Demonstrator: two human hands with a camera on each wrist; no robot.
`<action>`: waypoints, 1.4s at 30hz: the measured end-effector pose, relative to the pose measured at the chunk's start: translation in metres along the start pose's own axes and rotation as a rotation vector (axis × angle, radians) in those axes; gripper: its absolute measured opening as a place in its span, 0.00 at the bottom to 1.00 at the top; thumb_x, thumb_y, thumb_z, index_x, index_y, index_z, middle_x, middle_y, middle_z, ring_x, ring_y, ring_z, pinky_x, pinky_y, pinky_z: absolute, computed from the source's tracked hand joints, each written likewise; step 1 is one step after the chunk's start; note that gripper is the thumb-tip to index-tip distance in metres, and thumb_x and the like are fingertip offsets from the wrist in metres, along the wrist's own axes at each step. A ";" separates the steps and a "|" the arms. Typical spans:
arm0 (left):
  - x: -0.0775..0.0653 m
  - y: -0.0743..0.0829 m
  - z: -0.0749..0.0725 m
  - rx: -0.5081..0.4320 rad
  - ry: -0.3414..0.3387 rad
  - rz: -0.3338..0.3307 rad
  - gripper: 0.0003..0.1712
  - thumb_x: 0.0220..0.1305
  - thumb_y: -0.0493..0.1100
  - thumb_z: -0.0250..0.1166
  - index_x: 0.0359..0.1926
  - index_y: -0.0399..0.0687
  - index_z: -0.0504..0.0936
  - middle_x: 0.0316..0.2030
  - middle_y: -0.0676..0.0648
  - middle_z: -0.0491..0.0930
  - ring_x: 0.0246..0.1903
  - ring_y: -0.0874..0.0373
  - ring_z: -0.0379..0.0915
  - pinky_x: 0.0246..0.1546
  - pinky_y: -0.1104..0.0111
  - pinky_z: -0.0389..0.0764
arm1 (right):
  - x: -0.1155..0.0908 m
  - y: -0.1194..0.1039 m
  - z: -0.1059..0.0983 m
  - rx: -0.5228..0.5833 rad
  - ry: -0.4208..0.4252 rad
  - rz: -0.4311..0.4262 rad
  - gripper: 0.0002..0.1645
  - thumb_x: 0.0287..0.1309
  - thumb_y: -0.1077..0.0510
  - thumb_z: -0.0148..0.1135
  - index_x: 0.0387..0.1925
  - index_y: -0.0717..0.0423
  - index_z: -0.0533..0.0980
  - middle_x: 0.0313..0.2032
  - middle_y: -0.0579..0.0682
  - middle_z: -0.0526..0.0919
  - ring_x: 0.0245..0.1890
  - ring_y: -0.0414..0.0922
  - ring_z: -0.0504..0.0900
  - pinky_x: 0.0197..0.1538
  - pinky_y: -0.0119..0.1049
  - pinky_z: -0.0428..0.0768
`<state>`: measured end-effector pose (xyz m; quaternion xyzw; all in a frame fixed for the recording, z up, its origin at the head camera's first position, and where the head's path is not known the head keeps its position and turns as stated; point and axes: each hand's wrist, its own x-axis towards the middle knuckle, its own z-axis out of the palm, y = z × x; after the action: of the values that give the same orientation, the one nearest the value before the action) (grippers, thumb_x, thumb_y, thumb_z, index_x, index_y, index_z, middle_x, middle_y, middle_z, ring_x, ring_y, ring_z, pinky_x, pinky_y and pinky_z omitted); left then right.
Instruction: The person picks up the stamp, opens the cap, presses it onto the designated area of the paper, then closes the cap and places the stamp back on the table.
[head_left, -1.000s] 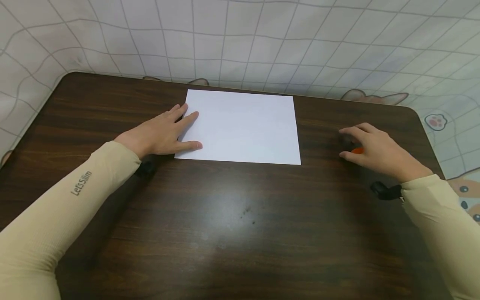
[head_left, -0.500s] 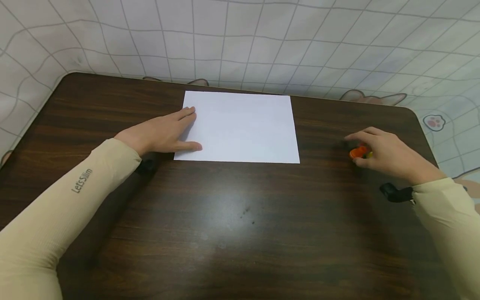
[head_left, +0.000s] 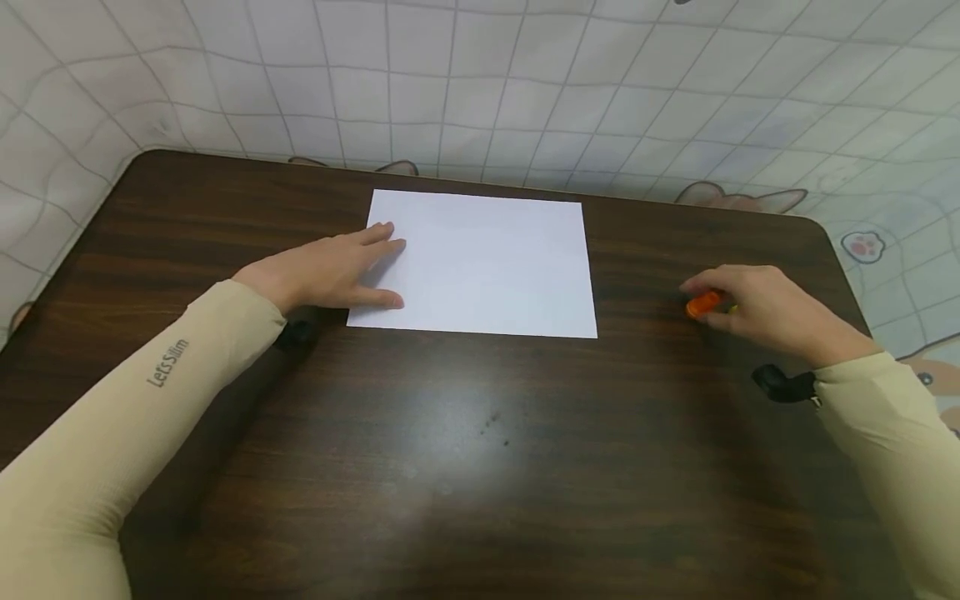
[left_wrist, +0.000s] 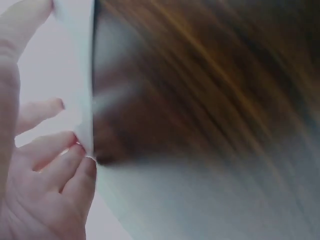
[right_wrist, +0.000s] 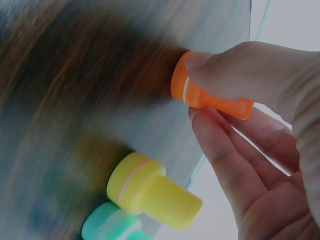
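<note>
My left hand (head_left: 322, 271) lies on the left edge of a white sheet of paper (head_left: 495, 258), fingers straight and thumb spread apart. The left wrist view shows the fingertips right at the sheet. On the right side of the table my right hand (head_left: 765, 312) pinches an orange stamp (right_wrist: 182, 82) between thumb and fingers, its wide round end towards the tabletop. Beside it in the right wrist view stand a yellow stamp (right_wrist: 150, 187) and a green stamp (right_wrist: 107, 222), cut off by the frame. In the head view the hand mostly hides these two.
The dark wood table (head_left: 480, 417) reaches back to a wall covering (head_left: 525, 92) with a grid print and cartoon animals. A black wrist camera (head_left: 783, 383) sits under the right wrist. Pale sleeves (head_left: 187, 367) cover both forearms.
My right hand has drawn its fingers in around the orange stamp, which now shows tilted and slightly further left. The left hand stays on the sheet, its fingers shifting slightly.
</note>
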<state>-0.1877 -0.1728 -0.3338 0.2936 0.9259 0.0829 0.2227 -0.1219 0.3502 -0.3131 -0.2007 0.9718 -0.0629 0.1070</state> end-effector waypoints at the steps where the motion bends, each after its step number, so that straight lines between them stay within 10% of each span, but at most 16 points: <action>1: 0.001 0.001 0.000 0.001 0.001 0.012 0.56 0.68 0.68 0.64 0.82 0.42 0.53 0.84 0.37 0.43 0.82 0.37 0.45 0.81 0.43 0.56 | 0.001 -0.001 0.001 0.006 0.000 0.002 0.25 0.58 0.64 0.74 0.58 0.58 0.81 0.54 0.64 0.86 0.53 0.62 0.84 0.56 0.64 0.82; 26: -0.016 0.002 0.028 -0.113 0.038 0.104 0.48 0.67 0.63 0.68 0.79 0.47 0.61 0.83 0.41 0.49 0.82 0.39 0.49 0.80 0.42 0.60 | 0.006 -0.013 0.037 0.193 0.205 0.105 0.22 0.63 0.54 0.73 0.57 0.52 0.82 0.51 0.62 0.89 0.47 0.60 0.89 0.54 0.62 0.85; 30: -0.022 0.007 0.033 -0.128 0.040 0.104 0.49 0.67 0.63 0.68 0.80 0.49 0.61 0.84 0.43 0.49 0.82 0.41 0.47 0.80 0.43 0.59 | 0.004 -0.009 0.042 0.273 0.237 0.133 0.22 0.61 0.53 0.75 0.56 0.50 0.83 0.50 0.58 0.90 0.48 0.58 0.90 0.51 0.33 0.89; 34: -0.026 0.011 0.038 -0.140 0.044 0.108 0.49 0.66 0.62 0.69 0.80 0.50 0.60 0.84 0.45 0.48 0.83 0.42 0.46 0.80 0.44 0.59 | 0.001 -0.006 0.045 0.366 0.240 0.179 0.23 0.61 0.49 0.75 0.56 0.48 0.83 0.52 0.57 0.89 0.47 0.48 0.91 0.43 0.04 0.71; 42: -0.035 0.019 0.044 -0.145 0.061 0.121 0.49 0.65 0.60 0.71 0.80 0.51 0.61 0.84 0.45 0.48 0.83 0.43 0.46 0.80 0.44 0.60 | -0.008 -0.006 0.051 0.500 0.285 0.231 0.22 0.61 0.49 0.75 0.56 0.49 0.84 0.53 0.59 0.88 0.37 0.14 0.78 0.42 0.07 0.76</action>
<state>-0.1325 -0.1765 -0.3552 0.3295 0.9044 0.1721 0.2095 -0.1000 0.3438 -0.3599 -0.0455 0.9478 -0.3150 0.0222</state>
